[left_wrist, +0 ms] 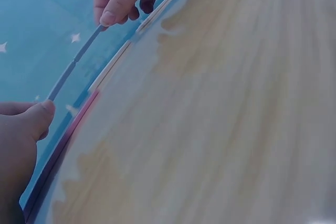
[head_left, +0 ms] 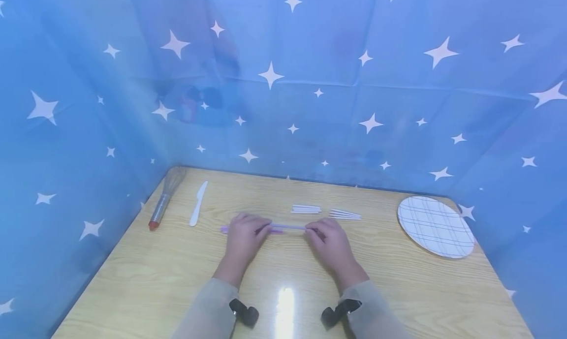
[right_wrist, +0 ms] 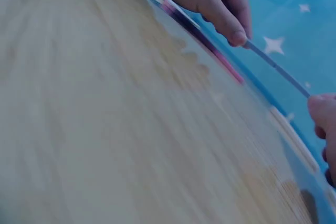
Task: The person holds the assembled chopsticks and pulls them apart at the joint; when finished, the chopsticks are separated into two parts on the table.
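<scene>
Both hands hold a thin lavender straw-like stick stretched sideways between them. My left hand pinches its left end between thumb and fingers. At the other end, my right hand pinches it the same way. In the left wrist view the stick appears raised above the table, with a small notch or joint near its middle. Purple and pink sticks lie on the table beneath and beside the left hand, which partly hides them. Just beyond the hands rest two small groups of white sticks, one left, one right.
A whisk with a metal handle and red end lies at the table's left edge. Beside it is a white plastic knife. A white plate with a checked pattern sits at the right. A blue star-patterned curtain surrounds the wooden table.
</scene>
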Available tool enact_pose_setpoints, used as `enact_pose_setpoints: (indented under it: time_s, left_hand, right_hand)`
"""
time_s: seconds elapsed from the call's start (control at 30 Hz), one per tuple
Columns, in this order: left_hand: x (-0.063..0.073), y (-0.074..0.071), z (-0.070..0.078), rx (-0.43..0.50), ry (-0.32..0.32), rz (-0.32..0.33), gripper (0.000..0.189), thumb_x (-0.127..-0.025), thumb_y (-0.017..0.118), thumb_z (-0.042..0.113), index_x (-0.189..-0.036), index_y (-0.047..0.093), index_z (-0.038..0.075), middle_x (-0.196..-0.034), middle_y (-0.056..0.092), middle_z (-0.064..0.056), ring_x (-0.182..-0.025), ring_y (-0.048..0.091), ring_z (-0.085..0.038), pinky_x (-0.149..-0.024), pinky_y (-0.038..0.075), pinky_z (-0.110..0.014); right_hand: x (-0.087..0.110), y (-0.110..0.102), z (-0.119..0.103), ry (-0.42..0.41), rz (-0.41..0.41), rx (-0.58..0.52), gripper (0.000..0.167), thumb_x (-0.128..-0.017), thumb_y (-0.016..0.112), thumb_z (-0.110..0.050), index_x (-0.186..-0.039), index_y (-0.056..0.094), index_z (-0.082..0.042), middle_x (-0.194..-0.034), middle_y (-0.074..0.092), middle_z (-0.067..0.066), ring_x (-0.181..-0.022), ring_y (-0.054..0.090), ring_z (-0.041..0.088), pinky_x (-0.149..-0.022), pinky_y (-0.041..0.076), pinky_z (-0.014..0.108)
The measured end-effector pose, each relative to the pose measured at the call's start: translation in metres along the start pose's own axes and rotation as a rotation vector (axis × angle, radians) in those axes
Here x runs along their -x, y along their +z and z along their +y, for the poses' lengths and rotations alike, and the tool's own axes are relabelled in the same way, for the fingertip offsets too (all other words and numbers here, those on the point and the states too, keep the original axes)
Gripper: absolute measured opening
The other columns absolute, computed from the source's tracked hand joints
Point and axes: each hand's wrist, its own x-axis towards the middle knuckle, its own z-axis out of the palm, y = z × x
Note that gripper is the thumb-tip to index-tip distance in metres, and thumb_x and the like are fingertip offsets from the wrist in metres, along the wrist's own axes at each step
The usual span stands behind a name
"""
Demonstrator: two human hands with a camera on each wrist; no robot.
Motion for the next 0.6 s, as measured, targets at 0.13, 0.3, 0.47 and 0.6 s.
enact_pose_setpoints:
  time_s: [0.13, 0.3, 0.47, 0.6]
  left_hand:
    - [-0.007, 0.015, 0.013, 0.002, 0.004, -0.042, 0.016, -0.095, 0.083, 0.032, -0.109, 0.084, 0.023, -0.107, 0.08, 0.005, -0.105, 0.069, -0.02, -0.1, 0.052, -0.043]
    - [-0.013, 0.028, 0.028, 0.034, 0.029, -0.065, 0.015, -0.097, 0.082, 0.029, -0.11, 0.084, 0.022, -0.108, 0.08, 0.004, -0.105, 0.068, -0.02, -0.101, 0.051, -0.044]
    - [-0.017, 0.037, 0.039, 0.067, 0.055, -0.074, 0.015, -0.099, 0.08, 0.027, -0.111, 0.084, 0.021, -0.109, 0.08, 0.004, -0.106, 0.068, -0.02, -0.101, 0.051, -0.044]
    - [-0.021, 0.039, 0.046, 0.086, 0.054, -0.084, 0.014, -0.098, 0.08, 0.027, -0.111, 0.084, 0.022, -0.108, 0.08, 0.006, -0.105, 0.066, -0.018, -0.097, 0.052, -0.043]
  right_hand:
    - [0.005, -0.015, 0.013, 0.046, 0.021, 0.003, 0.008, -0.098, 0.08, -0.024, -0.106, 0.081, -0.023, -0.106, 0.074, -0.012, -0.108, 0.064, 0.017, -0.095, 0.054, 0.046]
    - [0.012, -0.032, 0.027, 0.066, 0.04, 0.026, 0.008, -0.097, 0.081, -0.023, -0.105, 0.082, -0.022, -0.109, 0.075, -0.008, -0.114, 0.064, 0.022, -0.102, 0.052, 0.05]
    - [0.014, -0.045, 0.037, 0.037, 0.067, 0.055, 0.008, -0.095, 0.083, -0.017, -0.103, 0.083, -0.017, -0.105, 0.075, -0.003, -0.109, 0.065, 0.023, -0.1, 0.052, 0.048]
    - [0.014, -0.052, 0.043, -0.008, 0.099, 0.071, 0.009, -0.093, 0.085, -0.013, -0.101, 0.083, -0.014, -0.102, 0.075, -0.001, -0.104, 0.066, 0.024, -0.097, 0.052, 0.046]
